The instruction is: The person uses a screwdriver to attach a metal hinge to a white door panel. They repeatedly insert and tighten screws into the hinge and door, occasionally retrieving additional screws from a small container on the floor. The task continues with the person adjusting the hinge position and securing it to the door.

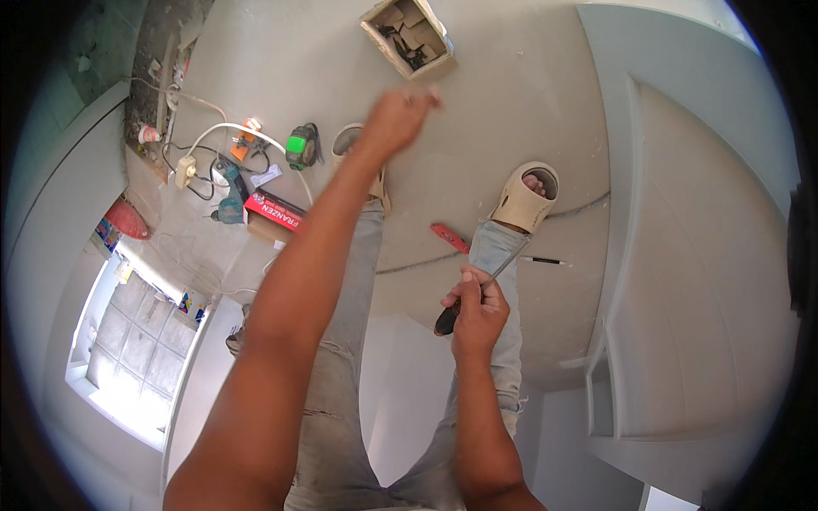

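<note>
My right hand [475, 308] grips a screwdriver [477, 294] by its black handle, the metal shaft pointing up and right over my right leg. My left hand [400, 115] is stretched far forward, blurred, with the fingers curled. It is just below an open square box [407, 34] with dark scraps inside, and I cannot see whether it holds anything. I stand on a grey concrete floor [511, 111] in beige clogs, the right one [528, 198] in full view and the left one [351, 140] partly hidden by my arm.
Lying on the floor to the left are a green tool [301, 146], a teal drill [228, 198], a red carton [274, 211] and a white extension cord [204, 136]. A red tool [449, 238] and a pen [542, 261] lie by my right foot. A white panelled door [690, 255] fills the right side.
</note>
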The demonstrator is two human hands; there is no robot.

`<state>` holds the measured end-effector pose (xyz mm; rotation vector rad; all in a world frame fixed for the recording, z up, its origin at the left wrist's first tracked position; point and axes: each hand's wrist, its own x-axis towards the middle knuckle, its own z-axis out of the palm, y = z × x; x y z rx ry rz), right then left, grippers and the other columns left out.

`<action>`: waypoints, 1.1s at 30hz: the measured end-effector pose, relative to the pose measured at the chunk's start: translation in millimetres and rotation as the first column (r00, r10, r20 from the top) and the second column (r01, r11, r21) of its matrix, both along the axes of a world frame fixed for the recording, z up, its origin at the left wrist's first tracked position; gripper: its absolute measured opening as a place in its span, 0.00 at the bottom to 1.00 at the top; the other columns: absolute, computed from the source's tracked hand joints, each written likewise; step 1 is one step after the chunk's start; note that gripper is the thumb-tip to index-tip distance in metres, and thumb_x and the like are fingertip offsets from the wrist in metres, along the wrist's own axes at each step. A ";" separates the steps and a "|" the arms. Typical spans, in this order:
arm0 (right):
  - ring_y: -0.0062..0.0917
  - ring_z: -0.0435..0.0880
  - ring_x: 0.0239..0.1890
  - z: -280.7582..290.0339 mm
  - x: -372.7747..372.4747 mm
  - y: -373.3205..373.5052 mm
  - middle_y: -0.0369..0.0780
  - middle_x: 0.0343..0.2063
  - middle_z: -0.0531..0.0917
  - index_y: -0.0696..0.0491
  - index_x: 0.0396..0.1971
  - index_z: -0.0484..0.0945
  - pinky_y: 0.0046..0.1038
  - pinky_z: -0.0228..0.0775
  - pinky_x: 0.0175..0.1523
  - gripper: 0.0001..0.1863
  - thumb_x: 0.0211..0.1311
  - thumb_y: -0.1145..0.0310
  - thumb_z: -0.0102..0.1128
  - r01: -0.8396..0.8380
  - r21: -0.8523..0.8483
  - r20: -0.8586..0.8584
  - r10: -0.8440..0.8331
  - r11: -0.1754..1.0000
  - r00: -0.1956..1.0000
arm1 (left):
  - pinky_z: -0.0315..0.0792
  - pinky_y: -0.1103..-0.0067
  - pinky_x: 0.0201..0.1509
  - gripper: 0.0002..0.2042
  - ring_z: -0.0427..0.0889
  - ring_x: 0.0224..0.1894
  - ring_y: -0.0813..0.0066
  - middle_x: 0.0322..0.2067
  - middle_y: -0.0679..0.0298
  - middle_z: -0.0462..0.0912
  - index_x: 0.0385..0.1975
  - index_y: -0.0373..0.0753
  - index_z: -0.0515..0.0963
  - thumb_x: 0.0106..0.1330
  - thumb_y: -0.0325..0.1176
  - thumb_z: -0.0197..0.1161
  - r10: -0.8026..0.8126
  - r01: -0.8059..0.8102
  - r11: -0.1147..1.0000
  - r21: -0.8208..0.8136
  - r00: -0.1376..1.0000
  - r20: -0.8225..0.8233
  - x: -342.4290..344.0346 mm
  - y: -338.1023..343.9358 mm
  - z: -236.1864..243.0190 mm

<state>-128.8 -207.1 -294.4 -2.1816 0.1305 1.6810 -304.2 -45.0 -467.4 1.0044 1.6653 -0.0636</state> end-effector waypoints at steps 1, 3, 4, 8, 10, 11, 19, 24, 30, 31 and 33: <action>0.16 0.75 0.22 -1.5 -0.1 -4.0 0.34 0.20 0.76 0.60 0.40 0.78 0.18 0.67 0.28 0.11 0.66 0.68 0.57 -0.016 0.004 -0.017 0.016 1.000 1.000 | 0.75 0.67 0.38 0.18 0.83 0.33 0.60 0.33 0.52 0.83 0.37 0.43 0.84 0.64 0.52 0.57 -0.062 0.086 0.989 0.120 0.980 -0.191 -2.9 21.0 -7.7; 0.17 0.75 0.21 -2.6 -1.6 -9.6 0.34 0.20 0.76 0.60 0.40 0.78 0.19 0.67 0.27 0.11 0.67 0.67 0.58 -0.052 0.015 -0.055 0.053 0.999 0.997 | 0.76 0.66 0.41 0.15 0.84 0.38 0.58 0.35 0.52 0.85 0.34 0.40 0.84 0.63 0.46 0.58 -0.214 0.323 0.932 0.168 0.859 -0.464 -8.1 56.7 -19.1; 0.17 0.75 0.21 -2.8 -2.1 -10.3 0.34 0.20 0.76 0.60 0.40 0.78 0.19 0.67 0.27 0.11 0.66 0.67 0.58 -0.052 0.006 -0.065 0.053 0.999 0.997 | 0.76 0.65 0.41 0.14 0.84 0.40 0.57 0.33 0.53 0.85 0.32 0.38 0.84 0.62 0.43 0.60 -0.331 0.449 0.887 0.105 0.778 -0.534 -8.3 69.5 -24.9; 0.18 0.75 0.21 0.8 -2.2 -4.7 0.34 0.20 0.76 0.60 0.40 0.78 0.19 0.67 0.26 0.11 0.66 0.66 0.59 -0.051 -0.030 -0.093 0.048 0.998 0.995 | 0.78 0.63 0.43 0.09 0.85 0.42 0.56 0.35 0.53 0.85 0.32 0.37 0.84 0.60 0.32 0.58 -0.554 0.646 0.763 -0.031 0.627 -0.548 3.9 88.6 -35.0; 0.18 0.75 0.21 1.0 -1.5 -4.6 0.34 0.21 0.76 0.60 0.39 0.78 0.19 0.67 0.26 0.11 0.66 0.66 0.59 -0.049 -0.035 -0.100 0.046 0.998 0.994 | 0.78 0.64 0.44 0.09 0.84 0.43 0.55 0.36 0.53 0.86 0.33 0.37 0.84 0.59 0.29 0.56 -0.623 0.726 0.687 -0.032 0.566 -0.540 7.0 87.8 -38.2; 0.18 0.76 0.21 0.4 -1.3 -5.9 0.34 0.21 0.76 0.60 0.39 0.78 0.19 0.67 0.26 0.12 0.66 0.66 0.59 -0.051 -0.031 -0.103 0.047 0.998 0.994 | 0.78 0.64 0.44 0.09 0.85 0.43 0.55 0.36 0.53 0.85 0.33 0.37 0.84 0.59 0.28 0.56 -0.617 0.712 0.701 -0.032 0.583 -0.529 9.6 86.7 -39.2; 0.15 0.75 0.21 2.2 -3.0 -3.1 0.33 0.20 0.75 0.59 0.37 0.79 0.18 0.65 0.27 0.10 0.66 0.66 0.57 -0.012 -0.065 -0.128 0.004 0.998 0.992 | 0.79 0.63 0.43 0.09 0.85 0.40 0.53 0.36 0.49 0.85 0.32 0.35 0.84 0.58 0.27 0.55 -0.582 0.707 0.707 0.002 0.584 -0.566 9.6 74.7 -43.3; 0.16 0.75 0.21 1.2 -3.1 -3.5 0.34 0.20 0.76 0.60 0.37 0.79 0.19 0.66 0.26 0.11 0.66 0.67 0.57 0.014 -0.073 -0.149 -0.024 0.997 0.989 | 0.77 0.65 0.44 0.10 0.86 0.41 0.58 0.36 0.51 0.86 0.32 0.38 0.85 0.60 0.29 0.55 -0.535 0.634 0.773 -0.006 0.648 -0.542 9.1 78.9 -54.6; 0.19 0.76 0.20 0.3 -5.4 -2.2 0.34 0.21 0.75 0.60 0.39 0.78 0.20 0.68 0.26 0.13 0.66 0.64 0.58 0.019 -0.104 -0.163 -0.036 0.994 0.986 | 0.79 0.68 0.43 0.11 0.86 0.40 0.58 0.37 0.52 0.86 0.32 0.35 0.84 0.62 0.29 0.53 -0.444 0.542 0.839 0.039 0.726 -0.525 10.6 72.4 -59.0; 0.18 0.76 0.20 -0.2 -6.2 -3.1 0.34 0.21 0.75 0.60 0.39 0.78 0.20 0.68 0.25 0.12 0.66 0.65 0.58 0.019 -0.098 -0.154 -0.034 0.995 0.987 | 0.79 0.68 0.43 0.11 0.86 0.40 0.59 0.37 0.52 0.86 0.32 0.35 0.84 0.63 0.29 0.52 -0.449 0.550 0.834 0.047 0.725 -0.522 7.3 72.4 -55.2; 0.17 0.75 0.20 -1.8 -4.6 -5.2 0.34 0.20 0.75 0.60 0.38 0.79 0.19 0.66 0.23 0.11 0.66 0.67 0.57 0.014 -0.087 -0.141 -0.027 0.996 0.990 | 0.79 0.69 0.42 0.11 0.86 0.39 0.60 0.36 0.51 0.86 0.31 0.33 0.83 0.63 0.30 0.53 -0.516 0.568 0.821 -0.047 0.706 -0.485 6.7 76.5 -49.6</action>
